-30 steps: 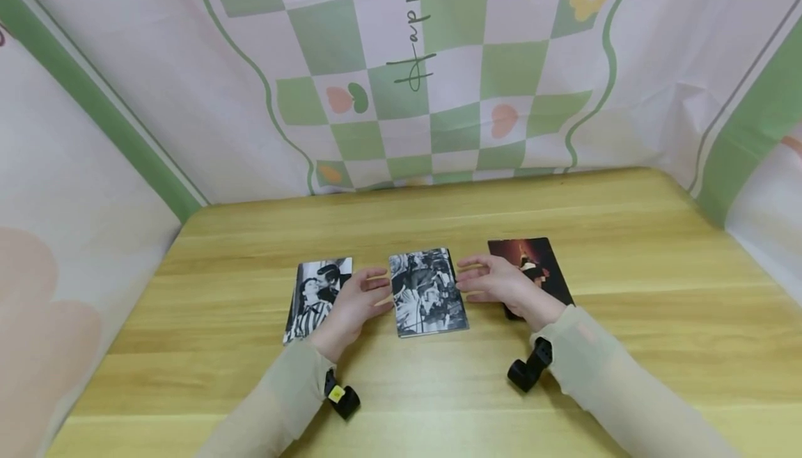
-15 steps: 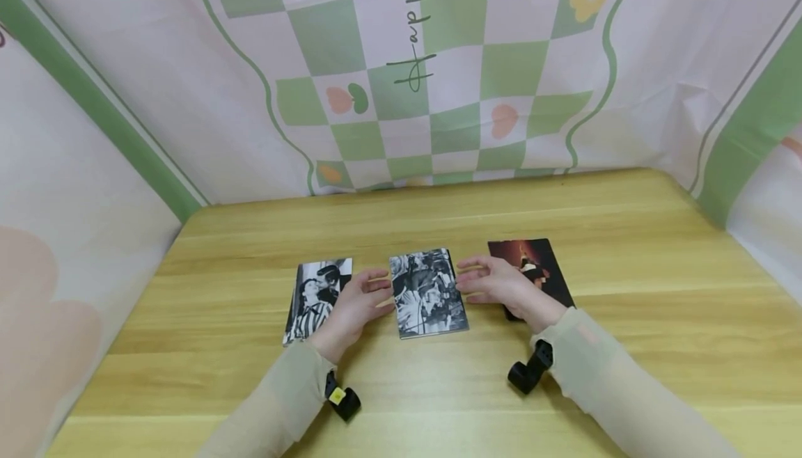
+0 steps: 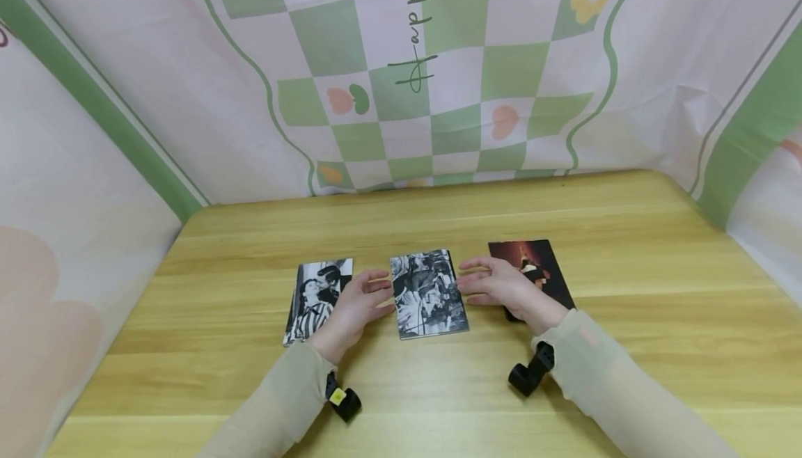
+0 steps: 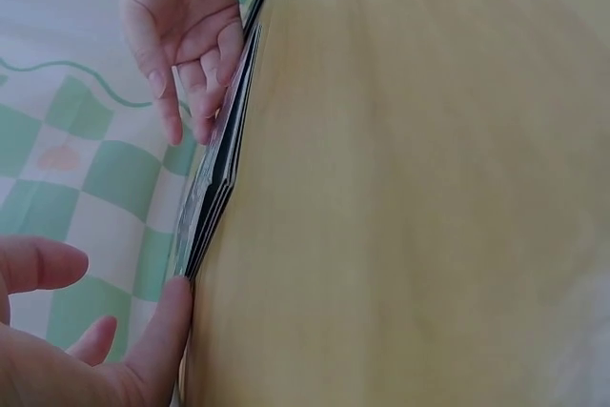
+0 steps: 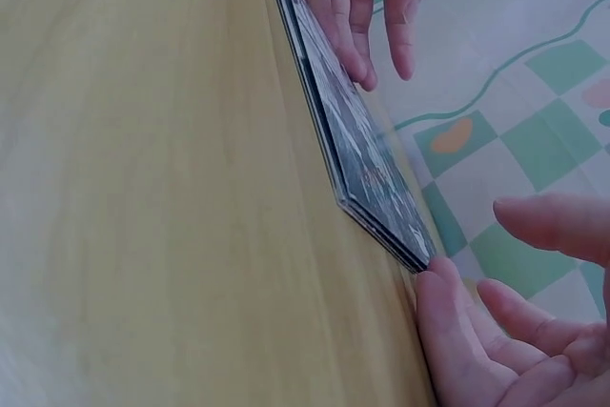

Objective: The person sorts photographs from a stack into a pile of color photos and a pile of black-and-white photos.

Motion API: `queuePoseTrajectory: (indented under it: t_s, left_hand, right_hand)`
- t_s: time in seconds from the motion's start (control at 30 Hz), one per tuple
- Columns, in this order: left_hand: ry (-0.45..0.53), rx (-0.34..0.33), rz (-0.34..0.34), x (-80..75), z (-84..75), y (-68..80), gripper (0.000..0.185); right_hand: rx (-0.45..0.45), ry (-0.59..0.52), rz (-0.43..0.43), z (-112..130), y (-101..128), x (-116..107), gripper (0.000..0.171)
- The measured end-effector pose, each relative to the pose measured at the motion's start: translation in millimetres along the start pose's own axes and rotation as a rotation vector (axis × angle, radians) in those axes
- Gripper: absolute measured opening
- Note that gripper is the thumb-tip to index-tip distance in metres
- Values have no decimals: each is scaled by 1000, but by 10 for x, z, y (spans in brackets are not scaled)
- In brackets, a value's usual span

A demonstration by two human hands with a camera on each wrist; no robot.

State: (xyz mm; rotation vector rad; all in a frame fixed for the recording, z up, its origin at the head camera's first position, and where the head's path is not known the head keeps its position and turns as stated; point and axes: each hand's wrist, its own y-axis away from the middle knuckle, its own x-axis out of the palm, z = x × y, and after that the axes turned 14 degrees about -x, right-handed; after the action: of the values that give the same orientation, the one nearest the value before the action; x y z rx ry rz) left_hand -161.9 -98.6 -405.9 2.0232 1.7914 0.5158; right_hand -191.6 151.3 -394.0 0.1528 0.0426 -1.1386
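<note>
We saw a small stack of black-and-white photo cards lying flat on the wooden table, about midway between its left and right edges and nearer the front edge than the back one. The left hand lay at the stack's left edge with its fingers stretched out and relaxed; in the left wrist view a fingertip touched the near corner of the stack, and nothing was gripped. The right hand lay at the stack's right edge, likewise loose and spread, with the fingers pointing toward the cards. From the right wrist view the thumb met the corner of the stack, while the other fingers hovered apart above it. Both wrist views showed the stack as several thin cards pressed together, resting on the tabletop.

Left of the stack, just beside the left hand, lay a single black-and-white card of a couple, partly covered by that hand. On the right, a dark card with a red glow lay partly beneath the right hand and wrist. Both forearms wore pale green sleeves, each with a black camera mount at the wrist. Behind the table hung a backdrop of green and pink checks.
</note>
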Motion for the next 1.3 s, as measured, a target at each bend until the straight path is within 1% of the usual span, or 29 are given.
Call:
queuePoseTrajectory:
  t_s: [0.17, 0.33, 0.63, 0.83, 1.03, 1.13, 1.3]
  left_hand:
    - [14, -9, -10, 3, -5, 1, 42]
    - [15, 2, -10, 2, 0, 3, 41]
    - [43, -2, -19, -13, 6, 8, 41]
    - [19, 11, 2, -25, 19, 17, 44]
    - [-17, 17, 21, -23, 34, 6, 49]
    - [-37, 17, 19, -16, 32, -7, 49]
    - [-32, 4, -2, -10, 33, -11, 48]
  right_hand:
    - [10, -25, -26, -14, -8, 7, 53]
    - [6, -36, -40, -18, -9, 25, 51]
    - [20, 1, -41, -36, -50, 61, 52]
    - [7, -2, -49, -38, -50, 87, 53]
    - [13, -22, -59, -45, -35, 91, 53]
    - [16, -34, -65, -46, -23, 90, 53]
    - [2, -67, -51, -59, -21, 89, 56]
